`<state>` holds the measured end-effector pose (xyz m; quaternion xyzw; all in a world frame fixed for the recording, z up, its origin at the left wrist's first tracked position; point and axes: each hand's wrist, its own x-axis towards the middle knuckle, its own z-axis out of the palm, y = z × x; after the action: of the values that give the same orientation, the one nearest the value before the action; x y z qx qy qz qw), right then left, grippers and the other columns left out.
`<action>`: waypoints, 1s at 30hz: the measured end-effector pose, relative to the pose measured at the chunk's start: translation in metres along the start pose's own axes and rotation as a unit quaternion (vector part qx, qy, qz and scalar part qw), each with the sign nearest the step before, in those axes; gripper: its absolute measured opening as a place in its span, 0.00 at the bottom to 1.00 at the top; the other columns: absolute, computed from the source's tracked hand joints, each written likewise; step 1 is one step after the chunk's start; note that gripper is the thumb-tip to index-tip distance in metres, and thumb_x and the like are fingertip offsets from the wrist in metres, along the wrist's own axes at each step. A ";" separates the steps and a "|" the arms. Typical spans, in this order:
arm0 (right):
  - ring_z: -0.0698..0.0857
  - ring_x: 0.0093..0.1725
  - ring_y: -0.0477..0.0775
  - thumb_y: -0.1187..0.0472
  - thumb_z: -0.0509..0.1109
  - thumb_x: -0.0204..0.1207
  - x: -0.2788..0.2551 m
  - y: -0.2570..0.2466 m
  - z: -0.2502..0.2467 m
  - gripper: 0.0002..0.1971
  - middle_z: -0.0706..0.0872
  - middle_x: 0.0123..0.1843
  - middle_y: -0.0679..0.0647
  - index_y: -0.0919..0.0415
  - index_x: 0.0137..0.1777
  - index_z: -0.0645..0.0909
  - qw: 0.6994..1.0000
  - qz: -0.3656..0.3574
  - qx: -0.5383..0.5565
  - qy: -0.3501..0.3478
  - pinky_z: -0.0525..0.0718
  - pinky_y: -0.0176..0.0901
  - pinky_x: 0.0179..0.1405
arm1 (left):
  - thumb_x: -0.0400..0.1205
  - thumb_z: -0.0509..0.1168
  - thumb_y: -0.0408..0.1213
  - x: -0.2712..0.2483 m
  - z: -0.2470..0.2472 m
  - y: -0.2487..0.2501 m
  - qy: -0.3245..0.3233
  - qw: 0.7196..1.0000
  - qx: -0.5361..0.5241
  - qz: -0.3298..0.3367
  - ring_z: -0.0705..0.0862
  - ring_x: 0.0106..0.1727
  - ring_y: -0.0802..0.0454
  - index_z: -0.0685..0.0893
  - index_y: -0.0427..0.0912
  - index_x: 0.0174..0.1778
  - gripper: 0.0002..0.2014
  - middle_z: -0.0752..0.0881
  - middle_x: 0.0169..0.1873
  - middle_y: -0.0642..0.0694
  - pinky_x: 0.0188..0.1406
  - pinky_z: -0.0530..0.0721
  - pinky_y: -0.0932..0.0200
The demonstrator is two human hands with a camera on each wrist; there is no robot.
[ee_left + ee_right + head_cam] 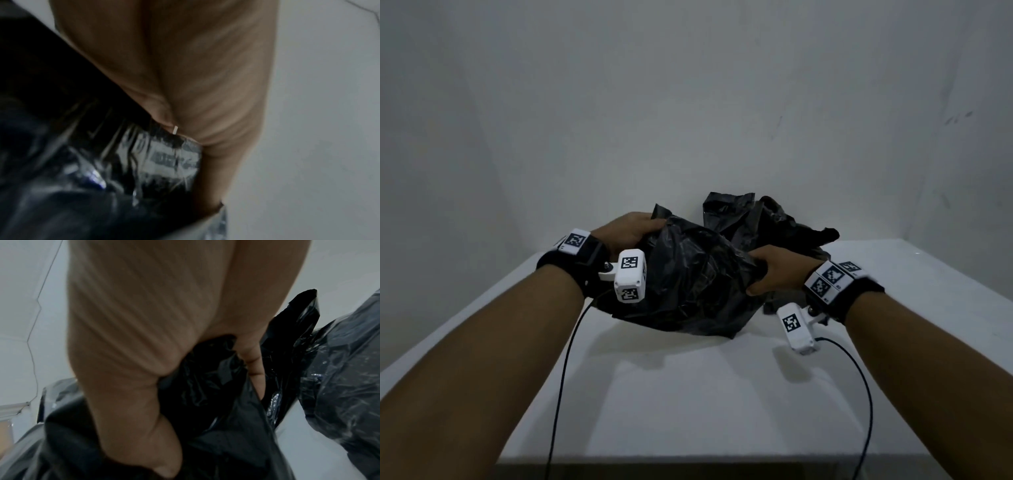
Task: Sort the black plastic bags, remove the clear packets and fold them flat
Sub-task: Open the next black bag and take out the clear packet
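left wrist view alone shows clear packet (pixel 174 162) inside black bag (pixel 688 284).

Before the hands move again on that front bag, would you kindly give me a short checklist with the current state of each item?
1. Left hand grips the front bag: ok, at its far left edge.
2. Right hand grips the same bag: ok, plastic bunched in its fingers.
3. Clear packet located: ok, printed clear plastic shows by the left hand.
4. Bag opening found: cannot tell.
5. Back bags apart from the front one: not ok, they overlap it.
6. Free table to fold on: ok, near side.
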<state>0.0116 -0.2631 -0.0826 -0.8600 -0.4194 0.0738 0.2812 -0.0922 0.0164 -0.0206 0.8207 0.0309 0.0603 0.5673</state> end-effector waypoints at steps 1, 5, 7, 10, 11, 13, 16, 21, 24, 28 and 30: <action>0.88 0.40 0.42 0.67 0.82 0.69 -0.001 0.001 0.000 0.09 0.89 0.41 0.49 0.57 0.43 0.85 1.000 -0.002 0.005 -0.001 0.84 0.33 0.44 | 0.88 0.62 0.33 -0.002 0.002 0.001 0.007 1.000 -0.002 0.016 0.88 0.29 0.54 0.87 0.36 0.41 0.12 0.91 0.30 0.46 0.30 0.86 0.64; 0.85 0.35 0.34 0.63 0.83 0.70 -0.002 0.011 0.000 0.11 0.88 0.39 0.44 0.49 0.41 0.84 1.000 0.016 0.022 0.012 0.79 0.27 0.39 | 0.86 0.67 0.34 -0.003 0.000 0.006 0.071 0.994 -0.029 0.075 0.88 0.28 0.54 0.88 0.36 0.43 0.08 0.91 0.29 0.47 0.30 0.86 0.63; 0.86 0.37 0.31 0.62 0.82 0.72 -0.004 0.013 0.000 0.10 0.89 0.41 0.43 0.48 0.43 0.85 0.999 0.019 0.039 0.011 0.79 0.23 0.38 | 0.84 0.71 0.34 0.001 -0.004 0.009 0.103 0.989 -0.039 0.096 0.88 0.30 0.50 0.89 0.37 0.42 0.06 0.91 0.32 0.44 0.35 0.87 0.59; 0.86 0.36 0.30 0.62 0.82 0.72 -0.005 0.013 0.001 0.08 0.89 0.42 0.44 0.51 0.44 0.86 0.998 0.029 0.055 0.018 0.79 0.21 0.38 | 0.82 0.73 0.36 0.007 -0.006 0.018 0.123 0.986 0.007 0.113 0.88 0.29 0.55 0.90 0.42 0.40 0.05 0.91 0.29 0.49 0.33 0.85 0.62; 0.86 0.36 0.29 0.62 0.82 0.72 -0.004 0.012 0.001 0.08 0.89 0.42 0.44 0.51 0.44 0.86 0.998 0.029 0.058 0.019 0.79 0.21 0.38 | 0.82 0.73 0.36 0.008 -0.005 0.021 0.132 0.983 0.033 0.121 0.88 0.30 0.57 0.90 0.44 0.40 0.05 0.91 0.29 0.51 0.33 0.85 0.63; 0.86 0.37 0.30 0.61 0.82 0.71 -0.004 0.013 0.001 0.08 0.90 0.42 0.44 0.52 0.45 0.86 0.998 0.032 0.058 0.018 0.79 0.21 0.38 | 0.81 0.74 0.38 0.010 -0.005 0.027 0.141 0.979 0.067 0.134 0.89 0.31 0.57 0.91 0.47 0.40 0.04 0.91 0.30 0.52 0.36 0.85 0.62; 0.87 0.38 0.36 0.60 0.83 0.71 -0.006 0.019 0.001 0.07 0.90 0.41 0.45 0.52 0.45 0.87 0.997 0.044 0.063 0.026 0.80 0.24 0.40 | 0.79 0.76 0.42 0.013 -0.006 0.033 0.148 0.974 0.075 0.157 0.90 0.37 0.51 0.93 0.48 0.39 0.04 0.93 0.36 0.45 0.45 0.87 0.55; 0.88 0.42 0.42 0.58 0.83 0.71 -0.012 0.028 0.003 0.08 0.90 0.42 0.47 0.53 0.46 0.87 0.993 0.052 0.088 0.062 0.81 0.29 0.43 | 0.82 0.72 0.47 0.015 -0.011 0.037 0.226 0.950 -0.015 0.216 0.86 0.47 0.59 0.88 0.50 0.54 0.09 0.90 0.47 0.51 0.45 0.79 0.67; 0.90 0.45 0.46 0.59 0.82 0.72 -0.013 0.031 0.005 0.07 0.91 0.44 0.50 0.55 0.48 0.87 0.987 0.045 0.134 0.081 0.83 0.31 0.46 | 0.85 0.67 0.52 0.010 -0.010 0.020 0.303 0.930 -0.090 0.187 0.80 0.61 0.58 0.77 0.45 0.72 0.23 0.82 0.63 0.50 0.56 0.74 0.66; 0.91 0.50 0.49 0.61 0.81 0.73 -0.016 0.030 0.011 0.08 0.92 0.48 0.52 0.52 0.48 0.86 0.974 0.042 0.193 0.110 0.86 0.36 0.50 | 0.80 0.64 0.66 0.001 -0.001 -0.038 0.249 0.950 -0.175 0.073 0.75 0.71 0.48 0.78 0.51 0.70 0.29 0.81 0.59 0.54 0.68 0.69 0.51; 0.91 0.51 0.51 0.62 0.81 0.73 -0.016 0.031 0.016 0.08 0.92 0.50 0.54 0.52 0.49 0.87 0.965 0.049 0.229 0.122 0.88 0.39 0.53 | 0.61 0.75 0.73 -0.005 0.006 -0.061 0.113 0.965 -0.236 0.009 0.81 0.69 0.49 0.80 0.54 0.68 0.43 0.88 0.53 0.56 0.60 0.75 0.51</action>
<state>0.0171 -0.2837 -0.1145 -0.7948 -0.3113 0.0758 0.5155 -0.0956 0.0315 -0.0805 0.6518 0.0720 0.1633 0.7371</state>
